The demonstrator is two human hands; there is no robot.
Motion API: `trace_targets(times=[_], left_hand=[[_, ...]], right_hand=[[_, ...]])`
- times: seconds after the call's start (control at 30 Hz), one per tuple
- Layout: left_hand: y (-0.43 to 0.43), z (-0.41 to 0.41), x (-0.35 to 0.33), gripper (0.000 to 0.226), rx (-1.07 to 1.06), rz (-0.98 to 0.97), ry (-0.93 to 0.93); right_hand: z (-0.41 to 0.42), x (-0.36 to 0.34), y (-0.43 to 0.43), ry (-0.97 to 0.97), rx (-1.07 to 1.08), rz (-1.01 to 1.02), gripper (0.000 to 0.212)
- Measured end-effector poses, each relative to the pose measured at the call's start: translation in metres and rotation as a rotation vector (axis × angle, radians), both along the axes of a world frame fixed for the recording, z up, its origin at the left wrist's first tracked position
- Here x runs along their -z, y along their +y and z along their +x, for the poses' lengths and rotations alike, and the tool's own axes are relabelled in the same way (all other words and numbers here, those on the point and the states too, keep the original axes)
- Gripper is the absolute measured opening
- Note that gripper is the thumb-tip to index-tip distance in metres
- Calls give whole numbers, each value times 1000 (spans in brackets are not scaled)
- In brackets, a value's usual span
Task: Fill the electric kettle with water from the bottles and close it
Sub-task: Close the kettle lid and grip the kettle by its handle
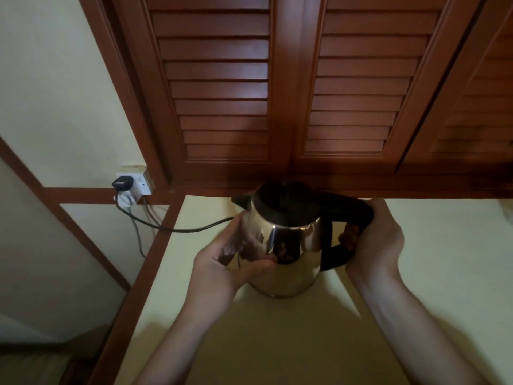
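On worktop (416, 245) | right hand (374, 240) grips kettle (286, 262) by handle (349, 209) | left hand (222, 268) cups its steel body | risk: trailing cord (180, 230) could snag, tipping it

I see the kettle (286, 245) on the counter (277, 343), before the doors (277, 93). The socket (136, 184) lies left, further back.
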State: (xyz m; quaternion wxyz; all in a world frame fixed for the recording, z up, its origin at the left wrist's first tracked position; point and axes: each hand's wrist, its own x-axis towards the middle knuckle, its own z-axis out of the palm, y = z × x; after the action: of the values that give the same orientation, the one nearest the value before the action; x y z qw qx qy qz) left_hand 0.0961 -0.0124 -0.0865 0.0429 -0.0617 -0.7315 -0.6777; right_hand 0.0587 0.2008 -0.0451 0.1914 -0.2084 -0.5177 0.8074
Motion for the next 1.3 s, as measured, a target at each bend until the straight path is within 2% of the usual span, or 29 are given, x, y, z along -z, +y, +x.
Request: trace_targets(times=[0.23,0.37,0.47,0.73,1.0,1.2,1.3], left_hand=[[3,-45,9,59,-15,13,9],[7,-58,15,79,-35,40,7],[7,-68,18,84,-26,62,-2],[7,-74,25,80,-34,70,-1],[17,-66,33,94,-54,5,25],[21,-62,25,67,-32,-11,37],[21,-56,24,70,-39,-33,42]], right_hand=[[-45,0,0,-30,22,-48,46],[-60,5,0,-25,25,-32,43],[-70,1,-3,-19,3,-16,43],[-76,5,-1,2,-33,-29,44],[-68,8,11,18,23,-54,46],[-67,7,15,1,12,-43,36],[-66,10,15,24,-1,-36,45]])
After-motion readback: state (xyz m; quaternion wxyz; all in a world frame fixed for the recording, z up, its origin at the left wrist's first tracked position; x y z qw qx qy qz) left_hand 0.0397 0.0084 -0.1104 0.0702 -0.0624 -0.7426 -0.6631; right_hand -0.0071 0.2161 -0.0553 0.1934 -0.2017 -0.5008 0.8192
